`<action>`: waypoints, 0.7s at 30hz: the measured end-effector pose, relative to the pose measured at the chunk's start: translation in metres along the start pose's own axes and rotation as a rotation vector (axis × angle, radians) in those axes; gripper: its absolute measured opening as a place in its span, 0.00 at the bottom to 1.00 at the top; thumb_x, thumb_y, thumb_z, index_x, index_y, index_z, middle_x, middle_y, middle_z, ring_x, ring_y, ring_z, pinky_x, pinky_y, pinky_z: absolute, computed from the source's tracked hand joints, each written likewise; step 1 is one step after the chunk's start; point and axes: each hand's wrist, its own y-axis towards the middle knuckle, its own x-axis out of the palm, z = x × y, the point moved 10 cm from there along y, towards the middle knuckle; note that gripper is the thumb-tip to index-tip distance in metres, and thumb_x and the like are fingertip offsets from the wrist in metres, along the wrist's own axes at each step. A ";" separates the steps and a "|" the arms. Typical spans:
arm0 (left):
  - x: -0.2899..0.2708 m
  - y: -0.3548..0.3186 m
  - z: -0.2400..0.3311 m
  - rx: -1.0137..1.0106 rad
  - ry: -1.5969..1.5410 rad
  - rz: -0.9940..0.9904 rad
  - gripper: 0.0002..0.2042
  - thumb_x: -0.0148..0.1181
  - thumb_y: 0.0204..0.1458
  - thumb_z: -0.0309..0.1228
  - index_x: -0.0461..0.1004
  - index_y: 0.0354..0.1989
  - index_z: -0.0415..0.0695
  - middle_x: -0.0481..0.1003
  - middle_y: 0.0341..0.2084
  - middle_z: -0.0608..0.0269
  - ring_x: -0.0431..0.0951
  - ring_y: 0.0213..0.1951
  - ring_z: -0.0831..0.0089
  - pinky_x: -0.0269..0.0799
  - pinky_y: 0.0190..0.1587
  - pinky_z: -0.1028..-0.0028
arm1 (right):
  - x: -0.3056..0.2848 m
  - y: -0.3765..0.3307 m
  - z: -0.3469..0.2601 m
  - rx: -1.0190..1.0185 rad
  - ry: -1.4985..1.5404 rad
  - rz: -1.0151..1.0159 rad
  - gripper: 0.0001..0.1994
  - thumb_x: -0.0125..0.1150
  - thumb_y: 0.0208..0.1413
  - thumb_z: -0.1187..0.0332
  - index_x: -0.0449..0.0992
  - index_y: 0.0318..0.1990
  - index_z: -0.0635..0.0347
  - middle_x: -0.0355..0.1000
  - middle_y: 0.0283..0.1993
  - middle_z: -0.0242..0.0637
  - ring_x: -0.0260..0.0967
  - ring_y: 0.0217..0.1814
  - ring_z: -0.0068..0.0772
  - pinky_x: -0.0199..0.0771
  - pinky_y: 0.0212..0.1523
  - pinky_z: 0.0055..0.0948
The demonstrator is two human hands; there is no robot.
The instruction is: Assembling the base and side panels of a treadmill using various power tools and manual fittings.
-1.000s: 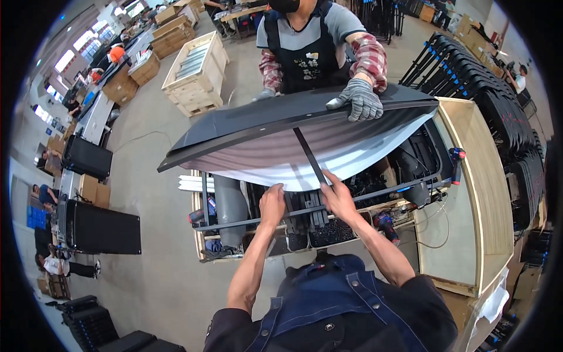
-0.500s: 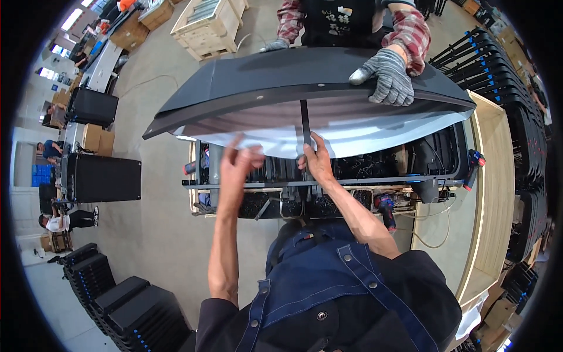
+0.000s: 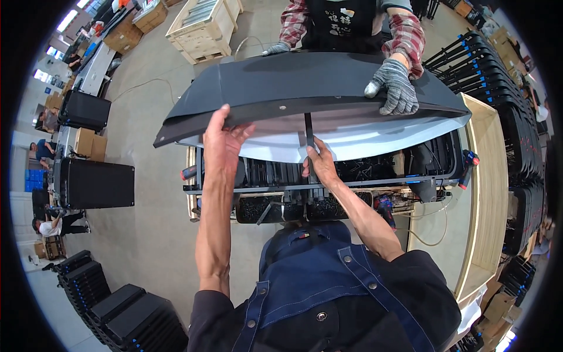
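A large dark grey panel (image 3: 281, 76) with a pale underside is held tilted above a black frame (image 3: 363, 182). My left hand (image 3: 221, 144) is at the panel's near left edge, palm up, thumb and fingers apart; whether it touches the edge is hard to tell. My right hand (image 3: 321, 163) is closed round a narrow black bar (image 3: 309, 130) that runs down from under the panel's middle. Across from me a co-worker's gloved hand (image 3: 396, 88) presses on the panel's right side, and the other glove (image 3: 275, 48) rests at its far edge.
A power drill (image 3: 384, 210) lies near the frame's front, and another (image 3: 469, 169) is at its right end. A long wooden crate (image 3: 489, 199) stands to the right, a slatted crate (image 3: 202, 35) at far left. Stacked black frames (image 3: 489, 76) line the right side.
My left hand has moved left and up to the panel's near edge, its fingers now spread there. The panel has shifted slightly. My right hand stays on the bar.
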 end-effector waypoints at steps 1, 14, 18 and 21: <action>-0.004 0.000 -0.005 -0.019 -0.014 0.019 0.15 0.62 0.57 0.38 0.74 0.44 0.37 0.76 0.37 0.54 0.79 0.38 0.63 0.81 0.41 0.64 | 0.001 -0.002 0.000 0.015 0.012 -0.006 0.27 0.49 0.70 0.65 0.53 0.72 0.58 0.69 0.23 0.36 0.70 0.18 0.28 0.76 0.19 0.31; -0.046 -0.031 -0.057 -0.040 -0.121 0.125 0.08 0.62 0.55 0.31 0.77 0.40 0.43 0.77 0.35 0.66 0.78 0.37 0.75 0.74 0.35 0.72 | -0.041 -0.007 -0.025 0.185 -0.347 -0.082 0.33 0.64 0.62 0.57 0.58 0.67 0.66 0.77 0.42 0.44 0.78 0.44 0.34 0.81 0.41 0.29; -0.097 -0.039 -0.112 -0.070 -0.270 0.239 0.05 0.63 0.55 0.30 0.75 0.36 0.45 0.77 0.34 0.68 0.77 0.33 0.75 0.71 0.30 0.73 | -0.188 -0.063 -0.070 -0.066 0.385 0.146 0.30 0.67 0.53 0.77 0.63 0.64 0.55 0.68 0.57 0.43 0.72 0.58 0.45 0.82 0.53 0.51; -0.113 -0.050 -0.143 -0.109 -0.380 0.358 0.04 0.60 0.57 0.32 0.74 0.35 0.47 0.77 0.33 0.66 0.74 0.31 0.75 0.68 0.28 0.74 | -0.314 -0.102 -0.092 -0.285 0.584 0.256 0.30 0.69 0.54 0.71 0.64 0.64 0.51 0.69 0.57 0.37 0.68 0.60 0.43 0.77 0.44 0.41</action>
